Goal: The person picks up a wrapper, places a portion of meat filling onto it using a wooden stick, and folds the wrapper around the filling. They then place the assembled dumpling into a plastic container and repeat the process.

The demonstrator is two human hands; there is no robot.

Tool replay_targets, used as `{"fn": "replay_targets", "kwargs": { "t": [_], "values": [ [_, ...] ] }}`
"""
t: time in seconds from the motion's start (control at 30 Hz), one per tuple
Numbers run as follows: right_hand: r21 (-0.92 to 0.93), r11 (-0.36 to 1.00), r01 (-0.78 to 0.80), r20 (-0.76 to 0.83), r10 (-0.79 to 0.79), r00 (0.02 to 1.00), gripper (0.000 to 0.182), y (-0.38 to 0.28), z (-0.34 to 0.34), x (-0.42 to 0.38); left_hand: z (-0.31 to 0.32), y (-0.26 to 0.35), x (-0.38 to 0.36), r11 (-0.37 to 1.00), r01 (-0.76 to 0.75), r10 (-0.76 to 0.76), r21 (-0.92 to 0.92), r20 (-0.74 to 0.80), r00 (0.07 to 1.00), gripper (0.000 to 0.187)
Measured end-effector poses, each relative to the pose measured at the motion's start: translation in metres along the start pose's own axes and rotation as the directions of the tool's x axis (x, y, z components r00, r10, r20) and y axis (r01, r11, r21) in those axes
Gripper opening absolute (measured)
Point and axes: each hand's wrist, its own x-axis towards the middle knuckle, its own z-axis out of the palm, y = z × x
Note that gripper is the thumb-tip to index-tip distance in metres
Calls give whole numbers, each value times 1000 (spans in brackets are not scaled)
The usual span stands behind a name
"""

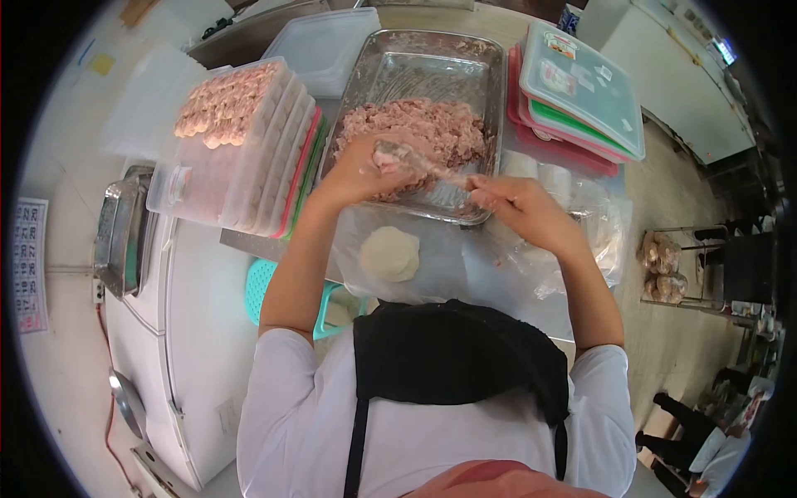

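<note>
Over the front part of a metal tray [496, 91] of pink minced meat [440, 124], my left hand [363, 172] is curled round a wrapper with some meat on it. My right hand [516, 206] grips the handle of a spoon [440, 172], whose meat-smeared end reaches to the wrapper in my left hand. Below the tray, a stack of round pale wrappers [390, 254] lies on a plastic sheet [457, 274]. To the right, wrapped pale packs [552, 180] sit beside my right forearm.
Stacked clear boxes [266, 158] stand left, the top one holding rows of filled pieces [224, 104]. A clear box [320, 50] is behind them. Lidded boxes [581, 87] are stacked right. A turquoise stool [259, 286] stands below the table. Another person [706, 444] is far right.
</note>
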Motion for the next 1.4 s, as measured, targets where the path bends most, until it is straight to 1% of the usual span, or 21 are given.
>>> {"fn": "replay_targets", "kwargs": {
  "t": [0.07,0.17,0.23,0.27,0.37,0.47,0.5,0.57,0.67,0.73,0.77,0.87,0.97,1.07,1.1,1.17,1.27,1.3,1.37,1.4],
  "values": [
    [-43,995,94,32,-92,995,32,22,6,4,1,7,-1,994,0,-2,107,17,1000,48],
    [-25,990,136,95,-133,987,30,61,-1,19,12,-14,-1,902,-108,107,418,25,994,43],
    [-268,959,94,-3,-99,995,30,58,-14,24,17,-29,5,964,87,-79,250,-45,996,44],
    [-382,922,66,-54,-93,994,30,56,-18,27,19,-37,7,970,183,-174,160,-70,982,44],
    [-451,884,123,-137,-205,969,29,33,3,23,24,-58,4,935,331,-304,131,-189,934,42],
    [-483,855,187,-170,-301,938,30,97,37,42,20,-39,4,913,377,-361,158,-120,925,49],
    [-531,840,110,-118,-202,972,30,99,29,41,22,-40,-2,924,357,-338,134,-149,929,52],
    [-635,772,-25,-38,1,999,29,94,4,40,20,-40,-15,947,307,-281,95,-215,935,58],
    [-539,840,-61,-60,34,998,31,69,-16,26,7,10,-20,964,262,-255,34,-145,956,65],
    [-284,958,-35,-76,14,997,29,49,-19,16,4,20,-22,977,211,-211,-13,-135,968,59],
    [-146,989,-17,-85,5,996,29,41,-15,12,2,24,-23,982,188,-191,-37,-132,973,56],
    [-193,968,162,-79,-180,980,28,22,14,9,-8,25,-20,978,200,-204,-61,-64,977,42],
    [-99,992,73,-72,-80,994,28,25,0,14,-19,24,-22,996,75,-77,-41,-57,995,30],
    [-225,970,-87,-202,41,979,28,-13,-17,5,-26,29,-32,998,-45,34,-49,-212,977,30],
    [-230,973,25,-167,-65,984,27,-21,-9,3,-33,33,-36,999,-14,8,-44,-152,988,32],
    [-222,945,241,-91,-266,960,26,-42,18,4,-47,41,-46,998,55,-56,-31,-27,998,38],
    [-327,905,274,-36,-301,953,23,-63,49,19,-64,22,-69,995,86,-90,-46,-80,993,31],
    [-419,891,175,-68,-223,972,23,-83,48,21,-73,28,-74,984,148,-154,-101,-56,986,31],
    [-576,817,-27,-155,-77,985,23,-133,42,21,-92,45,-84,940,274,-279,-203,1,960,30],
    [-575,817,47,-148,-161,976,23,-137,54,23,-101,38,-89,957,254,-259,-139,-15,966,38]
  ]
}}
